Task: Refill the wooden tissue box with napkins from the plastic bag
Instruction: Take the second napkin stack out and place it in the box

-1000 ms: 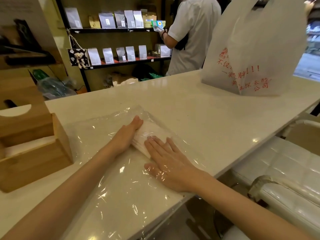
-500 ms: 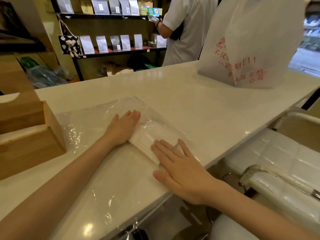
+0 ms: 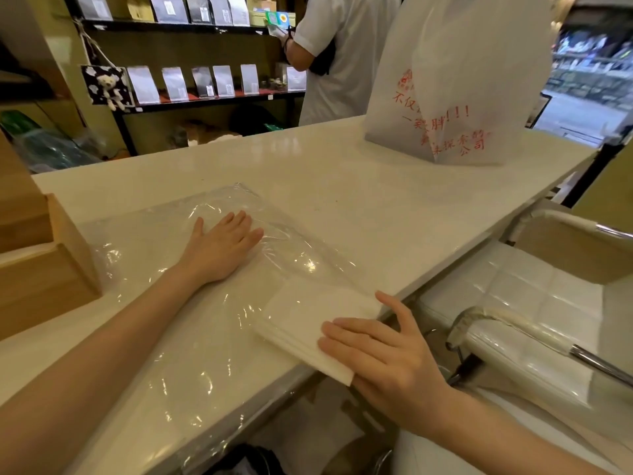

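A clear plastic bag lies flat on the white counter. My left hand presses flat on the bag, fingers spread. A white stack of napkins sits at the counter's near edge, partly overhanging it, its far end at the bag's opening. My right hand rests on the stack's near corner, fingers on top and thumb below the edge. The wooden tissue box stands at the far left, open at the top, with white showing inside.
A large white plastic bag with red print stands at the back right of the counter. A person in a white shirt stands behind it at dark shelves of pouches. A white padded chair stands right of the counter.
My right hand has slid the napkin stack toward me, to the counter's near edge and mostly out of the bag. My left hand stayed pressing on the bag.
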